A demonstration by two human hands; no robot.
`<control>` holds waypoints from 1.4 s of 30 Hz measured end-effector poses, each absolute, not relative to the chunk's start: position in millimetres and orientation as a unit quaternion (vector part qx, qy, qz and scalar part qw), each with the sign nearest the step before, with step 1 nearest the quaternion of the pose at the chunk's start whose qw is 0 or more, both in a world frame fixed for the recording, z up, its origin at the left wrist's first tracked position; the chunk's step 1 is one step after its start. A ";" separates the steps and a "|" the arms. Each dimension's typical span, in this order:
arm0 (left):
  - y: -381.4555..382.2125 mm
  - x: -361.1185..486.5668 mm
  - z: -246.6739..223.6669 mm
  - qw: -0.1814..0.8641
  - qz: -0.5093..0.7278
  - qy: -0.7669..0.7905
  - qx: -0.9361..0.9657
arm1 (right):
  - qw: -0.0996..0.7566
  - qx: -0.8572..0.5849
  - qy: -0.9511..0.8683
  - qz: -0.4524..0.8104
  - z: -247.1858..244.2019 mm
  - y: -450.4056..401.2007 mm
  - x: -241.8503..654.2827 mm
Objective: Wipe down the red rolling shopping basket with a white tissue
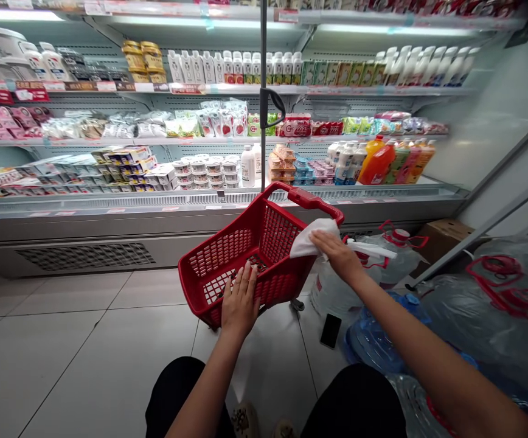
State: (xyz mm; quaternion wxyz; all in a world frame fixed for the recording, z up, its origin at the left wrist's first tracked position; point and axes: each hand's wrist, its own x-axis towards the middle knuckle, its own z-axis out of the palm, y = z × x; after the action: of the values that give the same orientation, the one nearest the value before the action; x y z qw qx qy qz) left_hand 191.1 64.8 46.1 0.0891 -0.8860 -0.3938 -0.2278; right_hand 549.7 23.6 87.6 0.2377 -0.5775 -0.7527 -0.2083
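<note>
A red plastic shopping basket on wheels (264,286), with perforated sides and a red handle (312,198), stands on the floor in front of me. My left hand (240,298) lies over its near rim, fingers stretched out and nothing in them. At the rim's right corner, below the handle, my right hand (337,249) presses a white cloth (313,236) against the red plastic. The cloth partly hides that corner. Just right of this hand, a white part like a spray-bottle trigger (372,248) shows; what it belongs to is mostly hidden.
Behind the basket runs an open refrigerated shelf (154,213) with cartons, cups and bottles. A dark door handle and pole (264,109) rise before it. Large water jugs (378,334) crowd the right side, near a cardboard box (444,243). A phone (331,331) lies on the tiles.
</note>
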 end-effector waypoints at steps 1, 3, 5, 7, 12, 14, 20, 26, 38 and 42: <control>63.5 192.6 46.4 0.090 -0.222 -0.397 -0.886 | 0.251 -0.596 -0.733 -0.211 89.6 23.2 556.1; 61.0 196.7 46.4 0.091 -0.207 -0.404 -0.887 | 0.277 -0.617 -0.708 -0.203 85.8 24.6 549.4; 59.0 201.1 45.7 0.093 -0.194 -0.409 -0.887 | 0.294 -0.609 -0.713 -0.184 72.2 28.0 517.8; 57.8 204.2 44.8 0.093 -0.190 -0.414 -0.885 | 0.284 -0.587 -0.739 -0.172 54.3 31.5 473.3; 56.2 203.0 44.5 0.091 -0.191 -0.413 -0.886 | 0.258 -0.511 -0.810 -0.132 36.0 29.1 421.5; 55.5 200.8 45.5 0.090 -0.189 -0.411 -0.887 | 0.248 -0.505 -0.817 -0.127 45.7 23.2 445.3; 54.6 203.0 46.7 0.081 -0.196 -0.405 -0.889 | 0.285 -0.581 -0.747 -0.154 82.2 15.5 542.3; 48.8 216.4 42.8 0.084 -0.204 -0.406 -0.887 | 0.324 -0.610 -0.701 -0.175 58.0 33.6 499.8; 43.5 208.7 45.7 0.088 -0.200 -0.408 -0.887 | 0.265 -0.524 -0.792 -0.171 48.8 24.4 478.9; 41.0 212.3 48.0 0.080 -0.196 -0.413 -0.886 | 0.276 -0.579 -0.746 -0.178 72.5 31.3 538.1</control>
State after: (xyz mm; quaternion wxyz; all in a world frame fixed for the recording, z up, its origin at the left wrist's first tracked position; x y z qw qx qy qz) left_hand 212.3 41.0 48.0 0.0803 -0.8859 -0.4126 -0.1961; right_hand 538.1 31.3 72.5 0.2761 -0.5789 -0.7462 -0.1782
